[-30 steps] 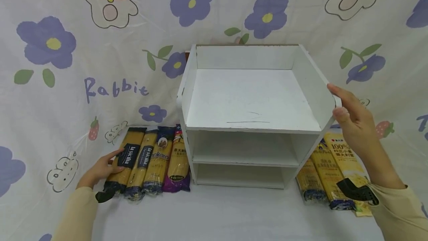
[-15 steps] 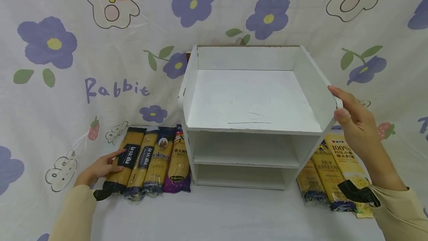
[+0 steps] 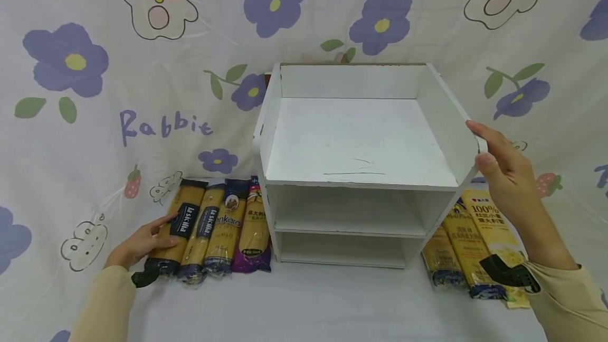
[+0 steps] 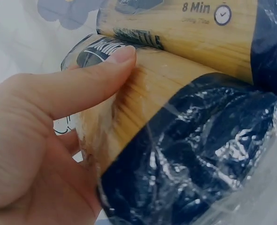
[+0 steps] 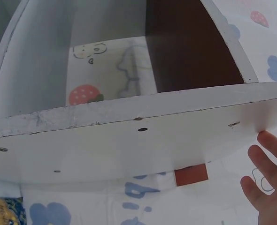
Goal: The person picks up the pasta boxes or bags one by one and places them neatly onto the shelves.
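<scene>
My left hand (image 3: pixel 138 244) holds the leftmost pack of spaghetti (image 3: pixel 182 226), yellow with a dark label and dark ends. In the left wrist view the thumb (image 4: pixel 101 77) lies across the top of its clear wrapper (image 4: pixel 143 108), while the other fingers are mostly hidden at its outer side. A white shelf unit (image 3: pixel 356 136) stands in the middle, with an open top and two lower compartments. My right hand (image 3: pixel 510 183) grips the front edge of its right side panel, between thumb and fingers. In the right wrist view several fingertips (image 5: pixel 263 138) are at the panel's outer face.
More pasta packs (image 3: pixel 225 228) lie side by side between the left hand and the shelf. Several others (image 3: pixel 467 247) lie right of it, partly under the right forearm. A patterned cloth (image 3: pixel 157 78) hangs behind. White tabletop (image 3: pixel 328 305) extends in front.
The left hand has shifted slightly left and down, still at the leftmost spaghetti pack. The right hand keeps its place on the shelf unit, which looks unmoved.
</scene>
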A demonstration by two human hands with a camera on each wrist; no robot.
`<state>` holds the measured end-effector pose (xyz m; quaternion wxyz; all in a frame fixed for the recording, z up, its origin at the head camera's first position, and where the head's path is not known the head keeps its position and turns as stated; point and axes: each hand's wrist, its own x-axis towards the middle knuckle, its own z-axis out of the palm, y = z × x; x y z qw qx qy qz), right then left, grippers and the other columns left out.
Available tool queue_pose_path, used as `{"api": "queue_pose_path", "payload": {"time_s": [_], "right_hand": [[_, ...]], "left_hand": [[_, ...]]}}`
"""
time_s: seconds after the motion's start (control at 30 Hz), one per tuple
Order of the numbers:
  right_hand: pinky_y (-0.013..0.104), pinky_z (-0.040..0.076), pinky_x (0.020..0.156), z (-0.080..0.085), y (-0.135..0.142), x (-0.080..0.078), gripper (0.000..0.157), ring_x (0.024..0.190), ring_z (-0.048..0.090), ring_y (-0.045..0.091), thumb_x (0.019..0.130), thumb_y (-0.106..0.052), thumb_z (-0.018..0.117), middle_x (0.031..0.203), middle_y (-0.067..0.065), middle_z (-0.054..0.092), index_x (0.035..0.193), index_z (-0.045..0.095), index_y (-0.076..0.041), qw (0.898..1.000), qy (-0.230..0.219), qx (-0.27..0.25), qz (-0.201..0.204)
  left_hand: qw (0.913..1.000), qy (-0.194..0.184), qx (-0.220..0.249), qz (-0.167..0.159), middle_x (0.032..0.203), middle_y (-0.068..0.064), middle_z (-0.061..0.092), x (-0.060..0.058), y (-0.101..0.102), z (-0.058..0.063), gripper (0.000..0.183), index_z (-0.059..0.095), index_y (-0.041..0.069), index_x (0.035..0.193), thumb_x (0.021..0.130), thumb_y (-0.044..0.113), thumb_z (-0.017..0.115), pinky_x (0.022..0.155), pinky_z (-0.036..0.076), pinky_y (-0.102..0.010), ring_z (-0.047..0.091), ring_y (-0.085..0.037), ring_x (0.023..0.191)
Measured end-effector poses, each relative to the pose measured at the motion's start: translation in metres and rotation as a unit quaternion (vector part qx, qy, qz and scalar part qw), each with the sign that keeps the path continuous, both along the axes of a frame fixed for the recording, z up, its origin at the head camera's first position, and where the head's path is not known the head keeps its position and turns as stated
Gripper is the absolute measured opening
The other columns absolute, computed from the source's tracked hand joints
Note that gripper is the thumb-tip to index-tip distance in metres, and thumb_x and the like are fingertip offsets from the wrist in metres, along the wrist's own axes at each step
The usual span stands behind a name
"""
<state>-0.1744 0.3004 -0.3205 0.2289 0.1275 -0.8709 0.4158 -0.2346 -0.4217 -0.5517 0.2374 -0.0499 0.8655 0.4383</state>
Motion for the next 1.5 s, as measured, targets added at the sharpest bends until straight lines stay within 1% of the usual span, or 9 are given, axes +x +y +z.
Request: {"api": "queue_pose_path", "payload": {"time_s": [0.23, 0.3, 0.43, 0.53, 0.7, 0.9, 1.1, 1.33, 1.5], "right_hand": [[0.018, 0.034, 0.112, 0.001, 0.000, -0.001, 0.048, 0.133, 0.041, -0.007, 0.105, -0.013, 0.044, 0.156, -0.013, 0.040, 0.151, 0.042, -0.025, 1.000, 0.005, -0.005, 0.007], [0.016, 0.035, 0.110, 0.001, 0.000, -0.001, 0.047, 0.133, 0.041, -0.007, 0.105, -0.013, 0.043, 0.156, -0.013, 0.041, 0.151, 0.042, -0.024, 1.000, 0.010, -0.007, 0.014], [0.013, 0.035, 0.106, 0.001, 0.000, -0.002, 0.047, 0.131, 0.043, -0.007, 0.105, -0.012, 0.043, 0.155, -0.013, 0.042, 0.151, 0.043, -0.022, 0.999, 0.021, -0.013, 0.028], [0.011, 0.036, 0.102, 0.001, -0.001, -0.003, 0.046, 0.129, 0.044, -0.007, 0.105, -0.012, 0.043, 0.154, -0.013, 0.043, 0.150, 0.044, -0.021, 0.999, 0.029, -0.014, 0.035], [0.009, 0.036, 0.098, 0.002, -0.003, -0.003, 0.046, 0.129, 0.043, -0.008, 0.105, -0.012, 0.043, 0.154, -0.013, 0.043, 0.150, 0.043, -0.020, 0.998, 0.038, -0.011, 0.040], [0.008, 0.034, 0.100, -0.001, -0.002, -0.004, 0.045, 0.133, 0.041, -0.008, 0.105, -0.013, 0.042, 0.154, -0.015, 0.043, 0.150, 0.044, -0.020, 0.998, 0.043, -0.009, 0.040], [0.008, 0.037, 0.099, -0.001, -0.002, -0.003, 0.046, 0.131, 0.043, -0.007, 0.105, -0.013, 0.043, 0.154, -0.011, 0.044, 0.150, 0.044, -0.020, 0.998, 0.039, -0.013, 0.037], [0.008, 0.037, 0.098, -0.001, 0.000, -0.003, 0.047, 0.130, 0.044, -0.008, 0.105, -0.010, 0.043, 0.155, -0.008, 0.043, 0.150, 0.043, -0.021, 0.998, 0.039, -0.012, 0.039], [0.008, 0.037, 0.098, -0.002, 0.000, -0.002, 0.047, 0.131, 0.044, -0.007, 0.104, -0.009, 0.043, 0.155, -0.007, 0.043, 0.150, 0.043, -0.020, 0.998, 0.040, -0.016, 0.043]], "left_hand": [[0.9990, -0.009, 0.043, 0.005, 0.155, -0.030, 0.025, -0.004, -0.001, 0.003, 0.089, 0.019, 0.027, 0.159, 0.089, 0.036, 0.073, 0.090, 0.054, -0.031, 0.057, -0.028, 0.116], [0.9993, -0.004, 0.036, -0.002, 0.159, -0.028, 0.019, -0.003, -0.002, 0.005, 0.087, 0.020, 0.026, 0.159, 0.089, 0.038, 0.072, 0.095, 0.050, -0.032, 0.052, -0.029, 0.121], [0.9997, 0.001, 0.026, -0.001, 0.163, -0.027, 0.008, -0.002, -0.001, 0.008, 0.086, 0.022, 0.026, 0.158, 0.089, 0.041, 0.071, 0.111, 0.038, -0.052, 0.034, -0.041, 0.137], [0.9994, 0.011, 0.031, 0.006, 0.164, -0.028, 0.006, 0.000, 0.000, 0.009, 0.085, 0.021, 0.025, 0.159, 0.090, 0.043, 0.069, 0.108, 0.042, -0.051, 0.039, -0.040, 0.135], [0.9965, 0.024, 0.076, 0.027, 0.160, -0.028, 0.020, 0.001, 0.002, 0.009, 0.083, 0.021, 0.027, 0.159, 0.092, 0.038, 0.069, 0.084, 0.057, -0.030, 0.063, -0.021, 0.105], [0.9883, 0.085, 0.124, 0.024, 0.161, -0.026, 0.019, 0.009, 0.013, 0.016, 0.080, 0.022, 0.028, 0.158, 0.093, 0.028, 0.069, 0.084, 0.057, -0.024, 0.061, -0.003, 0.103], [0.9830, 0.127, 0.125, 0.045, 0.161, -0.021, 0.021, 0.014, 0.028, 0.030, 0.079, 0.021, 0.034, 0.158, 0.094, 0.028, 0.068, 0.083, 0.055, -0.019, 0.058, 0.003, 0.102], [0.9751, 0.155, 0.147, 0.060, 0.151, -0.013, 0.036, 0.026, 0.056, 0.058, 0.080, 0.023, 0.040, 0.156, 0.093, 0.027, 0.070, 0.084, 0.056, -0.019, 0.060, 0.002, 0.105], [0.9591, 0.187, 0.207, 0.051, 0.133, 0.006, 0.052, 0.034, 0.076, 0.080, 0.080, 0.028, 0.035, 0.156, 0.091, 0.014, 0.071, 0.082, 0.059, -0.023, 0.065, 0.000, 0.106]]}}
